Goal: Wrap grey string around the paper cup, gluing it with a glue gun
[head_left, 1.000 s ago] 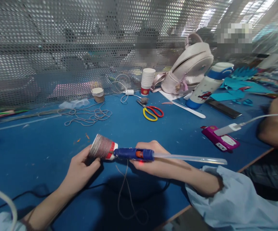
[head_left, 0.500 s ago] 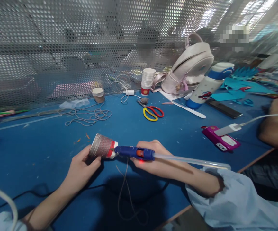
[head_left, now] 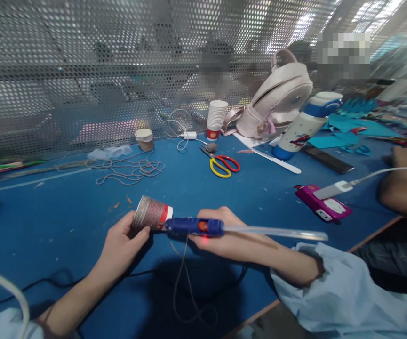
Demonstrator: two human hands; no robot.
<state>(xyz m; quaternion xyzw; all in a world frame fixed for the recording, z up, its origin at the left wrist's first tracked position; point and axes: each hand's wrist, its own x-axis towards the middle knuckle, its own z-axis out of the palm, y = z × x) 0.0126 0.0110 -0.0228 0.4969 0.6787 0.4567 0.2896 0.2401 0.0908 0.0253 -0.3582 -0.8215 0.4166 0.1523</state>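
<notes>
Tilted on its side, a paper cup (head_left: 151,213) is wrapped in grey string over most of its wall; a red and white band shows at its right end. My left hand (head_left: 124,241) grips the cup from the left, thumb in front. My right hand (head_left: 220,238) is closed around a blue hot glue gun (head_left: 192,227), whose nozzle meets the near side of the cup by the red band. A clear glue stick (head_left: 277,232) sticks out of the gun's back. Loose string (head_left: 185,282) hangs down between my hands onto the table.
Scissors (head_left: 220,166), a loose heap of string (head_left: 136,169), a stack of paper cups (head_left: 217,120) and a string-wrapped cup (head_left: 144,139) lie farther back. A bottle (head_left: 305,125), backpack (head_left: 277,101) and purple power strip (head_left: 323,204) are right, near another person's arm (head_left: 404,183).
The glue gun has shifted slightly left and down, its nozzle now lower along the cup's side. The glue stick moved with it. The cup stays nearly in place in my left hand.
</notes>
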